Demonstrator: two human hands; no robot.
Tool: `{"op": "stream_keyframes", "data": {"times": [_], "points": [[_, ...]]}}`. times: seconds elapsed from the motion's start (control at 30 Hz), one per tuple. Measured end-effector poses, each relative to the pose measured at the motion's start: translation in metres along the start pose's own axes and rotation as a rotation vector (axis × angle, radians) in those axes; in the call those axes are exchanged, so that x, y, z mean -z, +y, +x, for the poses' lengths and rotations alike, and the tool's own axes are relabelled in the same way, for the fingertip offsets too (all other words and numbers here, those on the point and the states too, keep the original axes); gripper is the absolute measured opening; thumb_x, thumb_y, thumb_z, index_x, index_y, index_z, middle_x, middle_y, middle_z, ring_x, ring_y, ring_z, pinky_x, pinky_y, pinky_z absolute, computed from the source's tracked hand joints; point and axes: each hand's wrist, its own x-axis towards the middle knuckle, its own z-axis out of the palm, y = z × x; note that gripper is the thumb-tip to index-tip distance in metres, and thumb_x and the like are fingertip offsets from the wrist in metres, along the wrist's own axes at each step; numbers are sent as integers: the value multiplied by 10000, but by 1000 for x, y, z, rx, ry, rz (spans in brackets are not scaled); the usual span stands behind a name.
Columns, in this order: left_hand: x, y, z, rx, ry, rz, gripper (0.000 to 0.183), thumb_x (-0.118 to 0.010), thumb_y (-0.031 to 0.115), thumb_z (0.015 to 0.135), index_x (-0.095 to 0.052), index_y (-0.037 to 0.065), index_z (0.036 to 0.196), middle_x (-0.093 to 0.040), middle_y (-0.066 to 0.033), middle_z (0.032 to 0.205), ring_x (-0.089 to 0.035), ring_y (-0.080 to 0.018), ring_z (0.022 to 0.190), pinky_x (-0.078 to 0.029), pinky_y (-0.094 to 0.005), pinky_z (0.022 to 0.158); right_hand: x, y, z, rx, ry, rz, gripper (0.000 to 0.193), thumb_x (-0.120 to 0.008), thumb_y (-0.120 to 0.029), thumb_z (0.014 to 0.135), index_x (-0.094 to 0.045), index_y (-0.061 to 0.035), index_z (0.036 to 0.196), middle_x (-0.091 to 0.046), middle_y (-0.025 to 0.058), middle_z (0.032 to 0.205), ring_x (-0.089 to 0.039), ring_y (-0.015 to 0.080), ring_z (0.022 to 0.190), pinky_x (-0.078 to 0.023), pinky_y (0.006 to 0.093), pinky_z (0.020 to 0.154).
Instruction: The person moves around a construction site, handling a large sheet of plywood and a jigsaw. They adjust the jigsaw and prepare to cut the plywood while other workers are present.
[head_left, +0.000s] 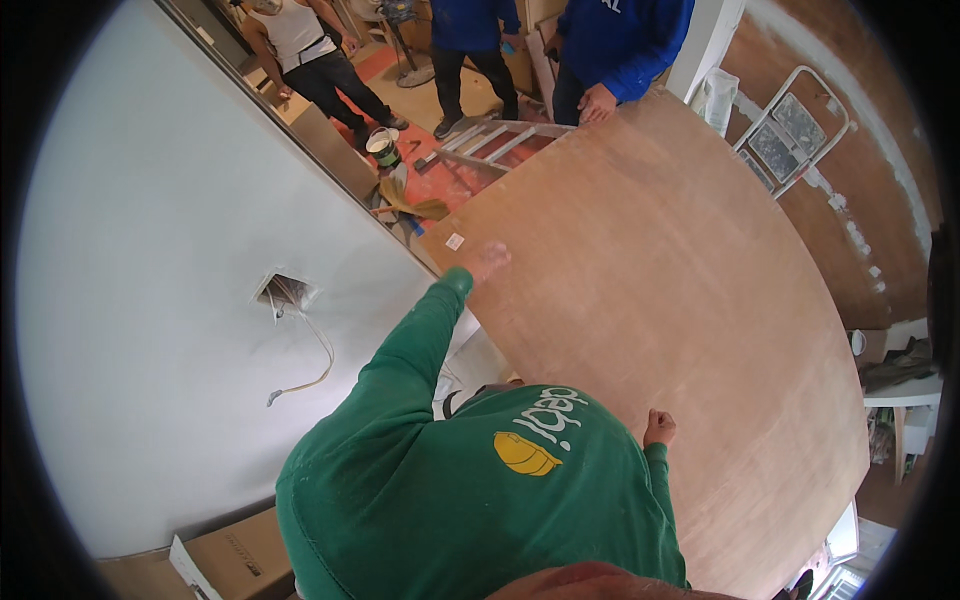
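Observation:
A large brown wooden panel [690, 290] fills the space in front of me, tilted, with a small white sticker [454, 241] near its left corner. My left hand [488, 262] reaches out to the panel's left side, beside that sticker. It looks flat against the surface, though the fingers are a little blurred. Closer to my body, my right hand [660, 428] is curled into a fist in front of the panel. Whatever it holds, if anything, is hidden. At the far edge rests the hand [598, 103] of a co-worker in a blue sleeve.
Left of me, a white wall [160, 270] has a cut-out [285, 290] with loose wires. Beyond the panel are an aluminium ladder [500, 140], a bucket [382, 148], a broom [410, 203] and several people. A folding step stool [795, 130] stands right; a cardboard box [235, 560] lies lower left.

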Motion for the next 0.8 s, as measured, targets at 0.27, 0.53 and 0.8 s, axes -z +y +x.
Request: {"op": "stream_keyframes", "data": {"times": [0.27,0.53,0.8], "points": [[130,99,110,82,465,-575,391,-731,164,941,-641,27,1296,-707,-63,1076,-650,-141,949,-531,-286,852,-14,-27,10,195,142,62,157,-780,-172,870,-778,-63,984,-728,136,1064,-711,259,872,-574,393,763],[200,158,148,67,759,-626,538,-788,222,928,-609,-53,1355,-719,-110,1083,-658,-172,920,-541,-323,828,-21,35,-38,-159,-93,62,168,-768,-168,857,-774,-20,937,-762,125,929,-723,227,848,-588,369,789],[231,186,181,19,979,-477,558,-805,242,912,-614,-69,1335,-723,-205,1196,-698,-255,1060,-536,-362,912,-64,164,-71,-171,-265,-28,190,-771,-217,854,-807,-39,909,-774,109,811,-738,201,747,-597,378,724]]}}
